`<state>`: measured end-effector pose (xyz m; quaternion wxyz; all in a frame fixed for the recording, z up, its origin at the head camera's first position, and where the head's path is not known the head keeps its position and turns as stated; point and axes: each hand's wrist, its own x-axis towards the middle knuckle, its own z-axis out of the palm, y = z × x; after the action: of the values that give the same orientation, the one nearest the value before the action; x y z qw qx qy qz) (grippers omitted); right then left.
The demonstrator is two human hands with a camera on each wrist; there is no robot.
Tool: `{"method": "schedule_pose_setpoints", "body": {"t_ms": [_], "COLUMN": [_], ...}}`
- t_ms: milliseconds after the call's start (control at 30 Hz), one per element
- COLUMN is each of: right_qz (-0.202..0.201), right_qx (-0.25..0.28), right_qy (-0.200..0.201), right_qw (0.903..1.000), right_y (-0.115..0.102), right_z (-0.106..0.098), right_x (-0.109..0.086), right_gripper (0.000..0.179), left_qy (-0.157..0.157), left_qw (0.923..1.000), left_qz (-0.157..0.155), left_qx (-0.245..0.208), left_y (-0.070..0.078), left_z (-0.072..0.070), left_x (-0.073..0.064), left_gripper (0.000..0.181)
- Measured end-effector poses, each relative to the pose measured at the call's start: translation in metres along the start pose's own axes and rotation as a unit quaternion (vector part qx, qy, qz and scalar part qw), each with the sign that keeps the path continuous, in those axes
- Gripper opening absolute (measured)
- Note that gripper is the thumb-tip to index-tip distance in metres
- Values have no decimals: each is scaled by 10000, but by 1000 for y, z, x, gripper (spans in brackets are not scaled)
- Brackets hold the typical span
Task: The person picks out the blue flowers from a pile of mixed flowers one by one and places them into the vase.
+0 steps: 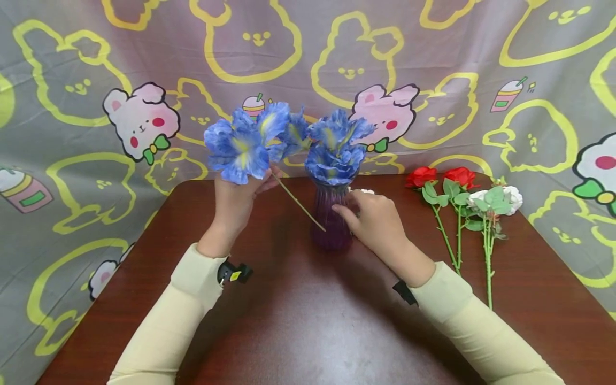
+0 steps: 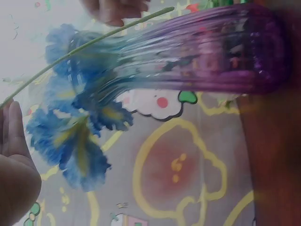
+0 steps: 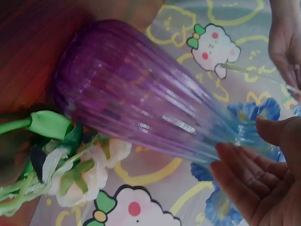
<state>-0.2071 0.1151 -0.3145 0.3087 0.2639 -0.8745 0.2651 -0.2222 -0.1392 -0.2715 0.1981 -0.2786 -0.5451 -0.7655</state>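
My left hand point(image 1: 236, 200) pinches the green stem point(image 1: 298, 206) of an artificial blue iris point(image 1: 243, 144) just below its bloom. The bare stem end slants down to the right, overlapping the vase in the head view. The ribbed glass vase point(image 1: 331, 214), purple at the base and bluish at the neck, stands upright with blue irises point(image 1: 334, 141) in its mouth. At its right side is my right hand point(image 1: 380, 222), thumb and fingers spread beside the neck. A small gap shows between that hand point(image 2: 115, 10) and the vase point(image 2: 207, 52) in the left wrist view.
Red roses point(image 1: 462, 176) and white flowers point(image 1: 510, 199) on long green stems lie on the brown table point(image 1: 308, 331) to the right. Cream flowers point(image 3: 77, 181) show beyond the vase in the right wrist view. A cartoon-printed curtain point(image 1: 308, 59) hangs behind the table.
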Motion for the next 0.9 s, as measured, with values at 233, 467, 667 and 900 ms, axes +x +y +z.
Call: {"method": "schedule_pose_setpoints", "body": {"t_ms": [233, 467, 667, 900], "right_qz": [928, 1158, 1095, 1065], "right_qx": [-122, 284, 904, 1197], "right_qy": [-352, -856, -871, -996], "right_qw": [9950, 9892, 9860, 9820], "right_y": [14, 24, 29, 34], "right_z": [3, 12, 20, 28], "right_x": [3, 5, 7, 8], "right_gripper": [52, 73, 85, 77], "left_qy": [119, 260, 698, 897], "left_qw": [9993, 9966, 9902, 9866], "left_qz": [328, 678, 803, 999], "left_qx": [-124, -391, -909, -924], "left_y": [18, 32, 43, 51], "left_z": [-6, -16, -16, -13], "left_x": [8, 14, 21, 28], "left_gripper": [7, 10, 12, 9]}}
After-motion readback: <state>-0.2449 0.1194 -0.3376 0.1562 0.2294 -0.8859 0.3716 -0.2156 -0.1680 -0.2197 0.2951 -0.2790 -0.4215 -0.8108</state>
